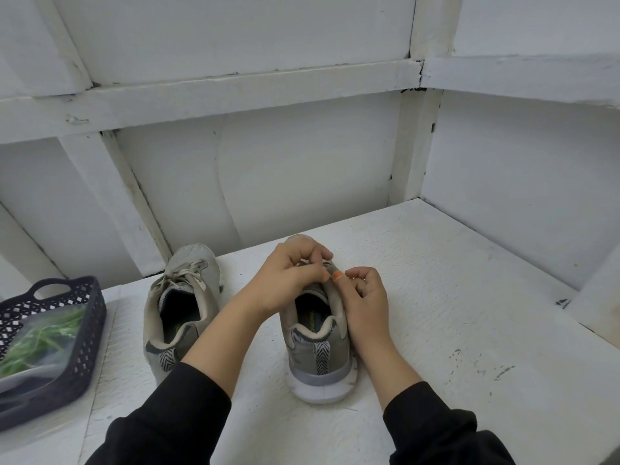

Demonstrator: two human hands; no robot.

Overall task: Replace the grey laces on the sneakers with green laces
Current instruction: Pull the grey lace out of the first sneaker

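Two grey sneakers stand heel-towards-me on a white surface. The left sneaker [181, 307] has its grey laces [186, 268] tied. Both hands are over the tongue area of the right sneaker [317, 350]. My left hand [288, 276] has its fingers curled and pinches the grey lace there. My right hand [364, 297] rests against the shoe's right side, its fingers curled at the lace. The lace on this shoe is mostly hidden by my hands. Green laces [40, 337] lie in a clear bag inside a dark basket [85, 333] at the left.
The white table [453, 313] is boxed in by white panelled walls [302, 176] behind and on the right. The basket sits at the table's left edge. My black sleeves [188, 417] reach in from the bottom.
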